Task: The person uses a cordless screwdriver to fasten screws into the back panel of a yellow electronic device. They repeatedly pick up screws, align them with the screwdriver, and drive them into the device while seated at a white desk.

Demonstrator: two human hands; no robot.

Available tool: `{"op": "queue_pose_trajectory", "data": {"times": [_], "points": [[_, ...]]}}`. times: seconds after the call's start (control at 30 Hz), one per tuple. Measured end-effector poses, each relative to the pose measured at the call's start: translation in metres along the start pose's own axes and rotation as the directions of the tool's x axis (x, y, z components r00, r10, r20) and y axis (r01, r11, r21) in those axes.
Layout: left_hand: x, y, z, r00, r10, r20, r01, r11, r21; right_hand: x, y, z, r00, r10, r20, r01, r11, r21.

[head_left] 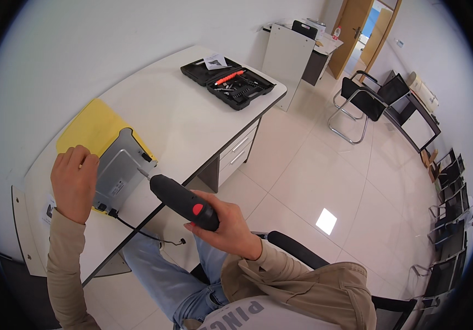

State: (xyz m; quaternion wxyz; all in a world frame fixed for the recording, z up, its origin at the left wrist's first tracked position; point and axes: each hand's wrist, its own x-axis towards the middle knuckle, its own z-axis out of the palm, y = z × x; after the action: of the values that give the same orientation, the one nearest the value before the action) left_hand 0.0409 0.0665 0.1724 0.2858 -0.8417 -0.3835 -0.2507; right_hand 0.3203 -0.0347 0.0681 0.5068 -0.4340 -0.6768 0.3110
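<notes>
My right hand (228, 225) is wrapped round a black cordless screwdriver (179, 199) with a red button. Its thin metal bit points up and left, over the edge of a grey metal panel (120, 165) that belongs to a yellow-cased device (94, 125) lying on the desk. Over the left side of that device is my left hand (75, 181), its fingers curled together; whatever they hold, if anything, is too small to make out. A black cable (137, 228) runs from the device's near corner and hangs past the desk edge, ending in a plug.
An opened black tool case (239, 91) with bits and an orange-red flexible shaft lies at the desk's far end, a leaflet (215, 61) on its lid. Drawers (239, 154) sit under the white desk (154, 96). Black chairs (366, 99) stand on the tiled floor to the right.
</notes>
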Motion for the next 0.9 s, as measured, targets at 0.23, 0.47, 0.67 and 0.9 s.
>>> {"op": "queue_pose_trajectory", "data": {"times": [0.23,0.47,0.67,0.9], "points": [[0.003,0.003,0.002,0.996,0.062,-0.065,-0.061,0.998,0.021,-0.001,0.004,0.001,1.0,-0.017,-0.001,0.017,1.0,-0.009],[-0.001,-0.001,0.004,0.989,0.122,-0.087,-0.118,0.992,0.046,0.0,0.005,0.001,1.0,-0.003,-0.006,0.003,1.0,-0.02],[-0.005,-0.001,0.004,0.972,0.218,-0.088,-0.204,0.968,0.148,0.001,0.006,0.002,1.0,-0.006,-0.007,0.006,1.0,-0.023],[-0.001,0.01,-0.001,0.973,0.14,-0.186,-0.137,0.99,0.029,0.0,0.004,-0.002,1.0,0.013,-0.001,-0.013,0.999,-0.03]]}}
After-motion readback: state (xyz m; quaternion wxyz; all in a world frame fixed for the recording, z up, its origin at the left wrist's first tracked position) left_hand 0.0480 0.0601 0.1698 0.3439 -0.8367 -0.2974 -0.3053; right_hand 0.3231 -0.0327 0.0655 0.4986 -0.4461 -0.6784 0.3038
